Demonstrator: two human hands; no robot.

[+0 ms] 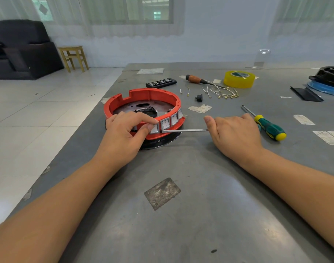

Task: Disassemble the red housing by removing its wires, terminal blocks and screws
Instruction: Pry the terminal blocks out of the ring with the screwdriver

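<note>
Red housing under left hand fingers pinching a switch; right hand fingers round a metal blade.

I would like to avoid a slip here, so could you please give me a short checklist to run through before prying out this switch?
1. Left hand steadies the red housing, thumb and finger at the nearest switch: ok.
2. Right hand grips the metal blade: ok.
3. Blade tip at the gap between the two nearest switches: ok.
4. Tip actually seated under the switch edge: cannot tell.
5. Left thumb out of the blade's line: not ok, it lies close to the tip.
6. Removed wires set aside: ok.
</note>
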